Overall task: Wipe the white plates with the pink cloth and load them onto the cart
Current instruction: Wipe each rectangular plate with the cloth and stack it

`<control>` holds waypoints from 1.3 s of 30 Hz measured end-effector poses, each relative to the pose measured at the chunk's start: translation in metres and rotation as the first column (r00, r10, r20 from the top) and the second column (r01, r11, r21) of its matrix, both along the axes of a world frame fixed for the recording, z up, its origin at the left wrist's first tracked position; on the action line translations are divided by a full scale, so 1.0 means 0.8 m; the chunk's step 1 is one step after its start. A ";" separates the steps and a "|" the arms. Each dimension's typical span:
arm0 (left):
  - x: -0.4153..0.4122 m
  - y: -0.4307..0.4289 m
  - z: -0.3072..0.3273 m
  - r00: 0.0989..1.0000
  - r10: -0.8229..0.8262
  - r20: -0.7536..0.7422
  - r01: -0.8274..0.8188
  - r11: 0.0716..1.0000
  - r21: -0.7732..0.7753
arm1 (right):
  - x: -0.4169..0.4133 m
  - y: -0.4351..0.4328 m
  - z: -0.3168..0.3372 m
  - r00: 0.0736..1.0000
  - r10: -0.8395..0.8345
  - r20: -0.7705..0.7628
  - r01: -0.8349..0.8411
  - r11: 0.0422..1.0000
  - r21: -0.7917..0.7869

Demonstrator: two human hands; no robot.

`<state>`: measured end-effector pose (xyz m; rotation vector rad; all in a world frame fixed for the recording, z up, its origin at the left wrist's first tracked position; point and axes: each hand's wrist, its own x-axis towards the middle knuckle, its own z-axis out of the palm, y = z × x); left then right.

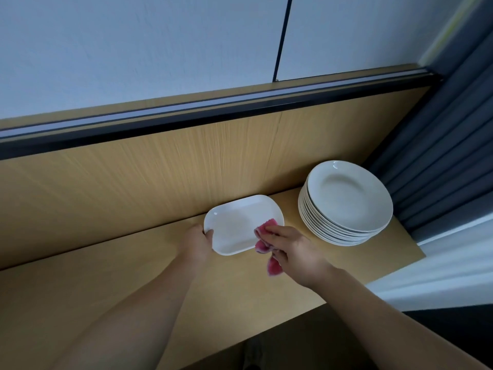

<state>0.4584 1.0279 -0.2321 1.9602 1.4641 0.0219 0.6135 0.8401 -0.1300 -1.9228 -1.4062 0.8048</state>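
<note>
Pink cloth (pixel 261 247) sits bunched in the right hand (pixel 296 249). The fingers curl round it, and a loose tail hangs below the palm. The wad is pressed against the near right rim of an oblong white plate (pixel 237 225), which looks like a wiping stroke under way.

Across from it, the left hand (pixel 196 243) grips the plate's left edge, thumb over the rim. This is probably to brace the dish so the rubbing does not push it along the table (pixel 106 284). The plate lies between the two hands, flat or nearly flat on the wood.

Beyond the right hand and out to its right stands a stack of round white plates (pixel 346 198), apart from the oblong one and within easy reach for the next turns.

Past both hands rises a wooden back panel (pixel 160 169), with a grey curtain (pixel 440 156) beside the stack. No cart is in view, so loading seems some way off.
</note>
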 end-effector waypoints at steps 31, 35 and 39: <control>-0.247 -0.023 0.046 0.945 0.314 0.093 -0.296 0.941 -0.166 | -0.121 0.081 -0.010 0.948 0.095 0.302 -0.153 0.973 0.175; -0.286 -0.018 0.031 0.948 0.318 0.021 -0.310 0.936 -0.167 | -0.166 0.099 -0.009 0.955 0.159 0.249 -0.208 0.961 0.181; -0.301 -0.014 0.022 0.945 0.326 0.029 -0.317 0.935 -0.160 | -0.192 0.109 -0.022 0.956 0.195 0.220 -0.229 0.963 0.140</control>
